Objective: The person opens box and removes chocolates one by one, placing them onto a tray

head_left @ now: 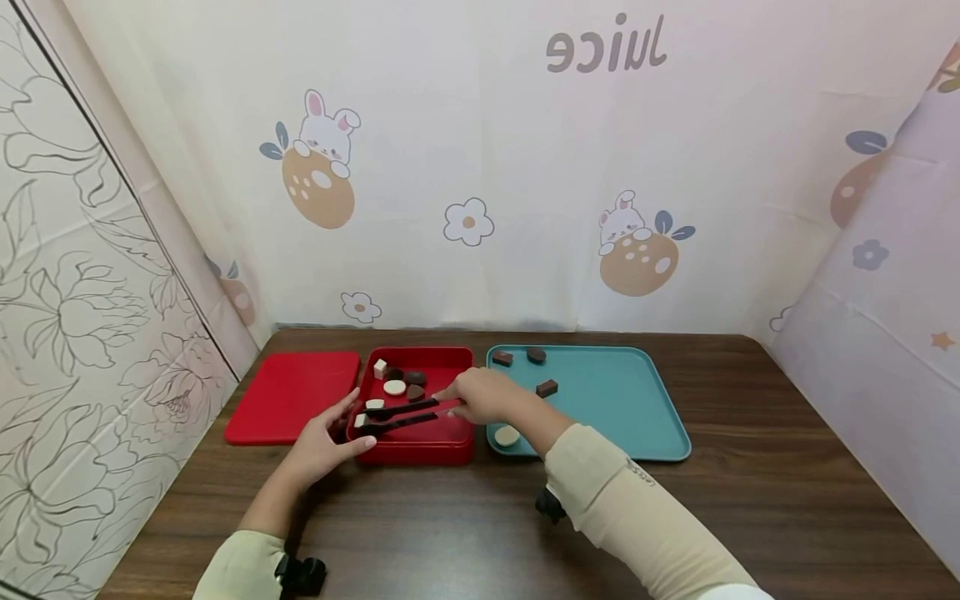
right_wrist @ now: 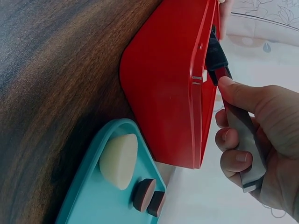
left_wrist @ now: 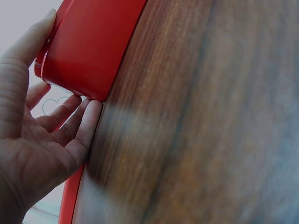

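Two hands at work over a red box [head_left: 420, 454] on the brown table [head_left: 435, 533]. Right hand [head_left: 483, 393] grips black-tipped tongs [head_left: 408, 408]: thumb pressed along one arm, fingers curled round the other, as the right wrist view shows. The tongs slant down to the left into the box, their two arms standing apart. Tips reach the near left part, well beyond the fingers. A small white cube [head_left: 362, 421] sits right at the tips; cannot tell whether they pinch it. White piece [head_left: 374, 404] just on its far side, close to the upper arm.

Left hand [head_left: 318, 450] at the box's near left corner, fingers spread; thumb along the near side, fingertips touching the left side.

Farther back in the box: another white cube [head_left: 380, 367] at far left, two dark pieces [head_left: 415, 378] to its right, a white disc [head_left: 394, 387] on their near side, a brown piece [head_left: 416, 392] beside the disc.

Red lid [head_left: 292, 398] flat on the left. Teal tray [head_left: 600, 400] just right of the box. On the tray: brown block and dark rounded piece [head_left: 536, 355] at far left, a second block [head_left: 547, 387] nearer, pale piece [head_left: 507, 436] in the near left corner.
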Demonstrator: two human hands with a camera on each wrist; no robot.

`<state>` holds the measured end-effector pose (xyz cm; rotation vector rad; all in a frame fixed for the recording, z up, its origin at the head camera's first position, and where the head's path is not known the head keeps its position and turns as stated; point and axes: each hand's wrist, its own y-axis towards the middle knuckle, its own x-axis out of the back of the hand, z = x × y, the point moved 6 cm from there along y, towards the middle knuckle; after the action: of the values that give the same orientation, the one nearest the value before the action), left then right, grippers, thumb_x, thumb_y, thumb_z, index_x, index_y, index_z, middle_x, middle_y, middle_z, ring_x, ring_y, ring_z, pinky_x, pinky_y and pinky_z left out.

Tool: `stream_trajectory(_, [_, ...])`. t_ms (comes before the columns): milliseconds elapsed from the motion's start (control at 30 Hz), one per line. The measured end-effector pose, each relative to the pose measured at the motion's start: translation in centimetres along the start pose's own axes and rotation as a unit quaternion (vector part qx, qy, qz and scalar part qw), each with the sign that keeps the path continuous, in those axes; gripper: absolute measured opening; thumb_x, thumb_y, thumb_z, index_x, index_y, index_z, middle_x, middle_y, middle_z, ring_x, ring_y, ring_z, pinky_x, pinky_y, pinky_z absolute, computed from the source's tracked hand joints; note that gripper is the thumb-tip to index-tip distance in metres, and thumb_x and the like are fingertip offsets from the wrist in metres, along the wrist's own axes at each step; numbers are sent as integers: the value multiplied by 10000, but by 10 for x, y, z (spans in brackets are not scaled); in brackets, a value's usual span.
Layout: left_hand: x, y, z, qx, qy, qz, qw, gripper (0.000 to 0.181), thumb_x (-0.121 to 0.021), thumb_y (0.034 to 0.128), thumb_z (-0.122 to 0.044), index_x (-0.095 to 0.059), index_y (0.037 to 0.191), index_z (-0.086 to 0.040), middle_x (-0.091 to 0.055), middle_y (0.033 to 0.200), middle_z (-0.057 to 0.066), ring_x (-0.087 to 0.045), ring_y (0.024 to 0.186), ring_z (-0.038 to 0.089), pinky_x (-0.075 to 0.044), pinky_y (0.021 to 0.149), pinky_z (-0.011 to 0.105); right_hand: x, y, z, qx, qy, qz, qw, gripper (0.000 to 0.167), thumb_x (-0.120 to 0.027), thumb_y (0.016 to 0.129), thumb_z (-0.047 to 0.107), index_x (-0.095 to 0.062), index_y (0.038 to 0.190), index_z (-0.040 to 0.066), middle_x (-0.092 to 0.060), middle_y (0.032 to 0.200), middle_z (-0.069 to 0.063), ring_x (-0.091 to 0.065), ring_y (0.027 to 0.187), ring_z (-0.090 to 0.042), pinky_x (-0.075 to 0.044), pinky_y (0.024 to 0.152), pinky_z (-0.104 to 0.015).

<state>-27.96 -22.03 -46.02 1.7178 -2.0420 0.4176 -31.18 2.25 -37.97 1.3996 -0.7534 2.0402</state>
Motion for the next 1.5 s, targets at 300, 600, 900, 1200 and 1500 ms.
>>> stream_trajectory(300, [0,0,0,-44,-37,5,10000,874,-799,823,-312,-324,1533,-128,-459,1448,181,-511,1219,337,-401,1008,540,2,-6,-4,115,217,-63,9997,368,-677,931,164,-651,1298,154,-517,517,32,-324,415,-82,-362,501,-198])
stream_trajectory(600, [0,0,0,-3,-29,0,10000,877,-799,822,-315,-322,1533,-123,-460,1446,183,-519,1202,331,-436,983,516,4,-13,-12,55,503,-103,9987,362,-666,938,148,-648,1299,141,-507,526,25,-365,437,-86,-383,512,-206])
stream_trajectory(900, [0,0,-1,43,-39,29,10000,874,-791,830,-315,-312,1538,-130,-454,1447,194,-499,1231,343,-428,992,525,6,-25,-19,93,672,-232,9974,391,-672,934,151,-626,1321,130,-478,525,30,-343,452,-85,-369,515,-216])
stream_trajectory(1200, [-1,0,-1,3,-83,33,10000,863,-788,837,-285,-311,1536,-116,-451,1447,206,-498,1237,361,-442,983,502,11,-42,-22,396,713,-510,9954,403,-674,930,142,-619,1328,109,-489,563,66,-310,453,-62,-328,506,-216])
stream_trajectory(1500, [0,-1,-3,92,-67,35,9999,872,-786,837,-296,-300,1542,-128,-431,1464,208,-478,1257,362,-427,999,515,14,-58,-31,332,891,-716,9929,399,-669,936,159,-618,1328,109,-495,562,78,-332,460,-44,-334,485,-217])
